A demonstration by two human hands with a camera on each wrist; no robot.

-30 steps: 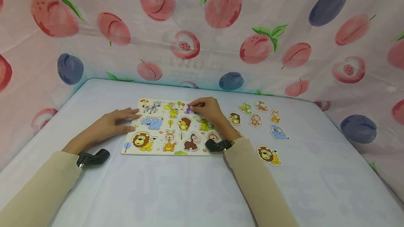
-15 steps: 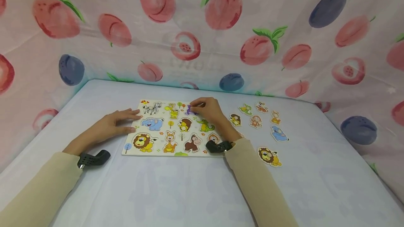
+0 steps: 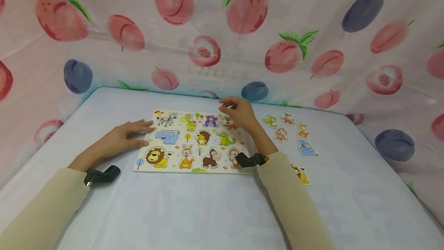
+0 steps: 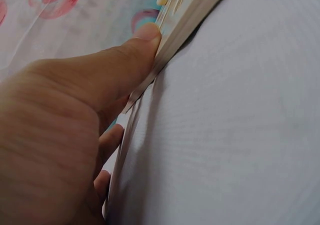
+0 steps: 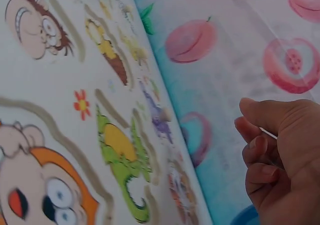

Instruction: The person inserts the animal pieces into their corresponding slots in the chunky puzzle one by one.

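Note:
A flat animal puzzle board (image 3: 222,169) lies on the table. My left hand (image 3: 119,138) rests at its left edge, fingers extended; the left wrist view shows the thumb (image 4: 147,32) on the board's top edge. A purple bear piece (image 3: 210,122) with a small knob sits in its recess in the back row, beside the giraffe (image 3: 189,122) and zebra (image 3: 167,119). My right hand (image 3: 241,115) is over the board's back right corner, near the tiger picture (image 3: 230,122). Its fingers are loosely bent with nothing between them, as the right wrist view confirms.
Loose pieces lie right of the board: a crocodile (image 3: 269,121), tiger (image 3: 287,119), monkey (image 3: 281,134), kangaroo (image 3: 303,130) and elephant (image 3: 307,148). A lion piece (image 3: 302,174) is partly covered by the right sleeve. Fruit-printed cloth (image 3: 204,49) hangs behind the table.
My right hand has let go of the purple bear piece and moved up and to the right, uncovering the bear. The left hand stays put.

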